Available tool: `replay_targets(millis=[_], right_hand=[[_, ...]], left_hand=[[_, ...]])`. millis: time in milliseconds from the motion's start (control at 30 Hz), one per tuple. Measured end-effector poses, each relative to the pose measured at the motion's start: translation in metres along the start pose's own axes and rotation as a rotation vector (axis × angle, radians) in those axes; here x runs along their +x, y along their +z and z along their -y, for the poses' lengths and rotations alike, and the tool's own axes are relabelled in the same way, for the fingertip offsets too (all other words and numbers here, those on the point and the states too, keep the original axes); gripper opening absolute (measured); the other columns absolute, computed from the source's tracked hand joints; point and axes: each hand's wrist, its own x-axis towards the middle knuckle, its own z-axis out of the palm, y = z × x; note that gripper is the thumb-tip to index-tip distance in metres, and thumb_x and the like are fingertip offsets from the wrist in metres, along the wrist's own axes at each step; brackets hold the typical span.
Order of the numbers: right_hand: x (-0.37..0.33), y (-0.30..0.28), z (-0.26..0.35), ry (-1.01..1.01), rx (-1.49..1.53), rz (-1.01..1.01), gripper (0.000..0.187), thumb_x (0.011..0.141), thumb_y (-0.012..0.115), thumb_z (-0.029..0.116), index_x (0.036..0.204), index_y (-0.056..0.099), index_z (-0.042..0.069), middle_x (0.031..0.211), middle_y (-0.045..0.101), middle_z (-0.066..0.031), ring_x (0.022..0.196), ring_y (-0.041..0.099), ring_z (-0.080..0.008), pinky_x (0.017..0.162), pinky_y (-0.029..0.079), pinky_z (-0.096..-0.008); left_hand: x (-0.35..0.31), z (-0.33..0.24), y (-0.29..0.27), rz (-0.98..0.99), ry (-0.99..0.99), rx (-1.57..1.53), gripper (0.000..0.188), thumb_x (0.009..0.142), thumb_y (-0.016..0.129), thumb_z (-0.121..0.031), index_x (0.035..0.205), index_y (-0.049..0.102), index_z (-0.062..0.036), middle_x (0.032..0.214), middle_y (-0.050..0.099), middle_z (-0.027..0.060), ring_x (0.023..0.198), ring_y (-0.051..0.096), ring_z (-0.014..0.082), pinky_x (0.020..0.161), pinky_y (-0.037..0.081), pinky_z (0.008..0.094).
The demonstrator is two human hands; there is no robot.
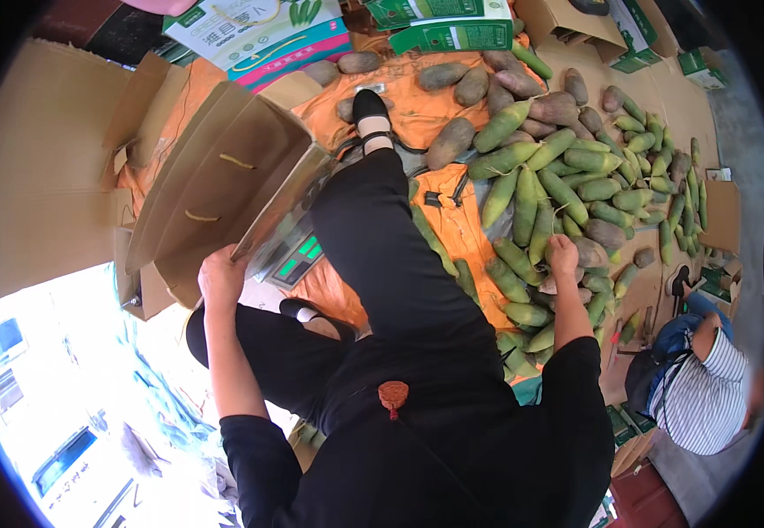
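My left hand (222, 275) is closed on the near edge of an open cardboard box (215, 180) with short yellow cord handles. The box leans beside a scale with a lit green display (301, 261). On the right, my right hand (563, 255) is closed with its fingers pinched together over a heap of green radishes (595, 161). One long green radish (541, 231) lies right against its fingers. Whatever is between them is too small or hidden to make out. Several brownish-purple, rounder radishes (553, 109) lie among and above the green ones.
Printed gift cartons (259, 40) stand at the far left, with green-and-white boxes (448, 35) beside them. Orange sheeting (417, 110) lies under the radishes. A person in a striped shirt (703, 400) crouches at the right. My outstretched leg (391, 238) lies between box and heap.
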Motion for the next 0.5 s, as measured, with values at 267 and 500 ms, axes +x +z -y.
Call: replay_targets(millis=[267, 500], right_hand=[[-0.011, -0.072, 0.124, -0.052, 0.659, -0.043, 0.019, 0.090, 0.054, 0.019, 0.091, 0.064, 0.003, 0.084, 0.063, -0.0005, 0.078, 0.054, -0.0095, 0.074, 0.042, -0.0245], [-0.047, -0.116, 0.343, -0.584, 1.064, 0.194, 0.025, 0.091, 0.053, 0.020, 0.106, 0.059, 0.002, 0.097, 0.063, -0.0048, 0.088, 0.057, -0.0110, 0.080, 0.043, -0.0258]], left_hand=[[-0.007, 0.005, 0.002, -0.004, 0.064, -0.018, 0.018, 0.075, 0.065, -0.023, 0.090, 0.069, -0.0135, 0.080, 0.064, 0.0161, 0.079, 0.062, 0.0331, 0.071, 0.049, 0.0419], [-0.015, 0.003, -0.001, -0.017, 0.117, 0.031, 0.019, 0.075, 0.065, -0.025, 0.087, 0.068, -0.0111, 0.079, 0.064, 0.0172, 0.079, 0.062, 0.0341, 0.071, 0.049, 0.0430]])
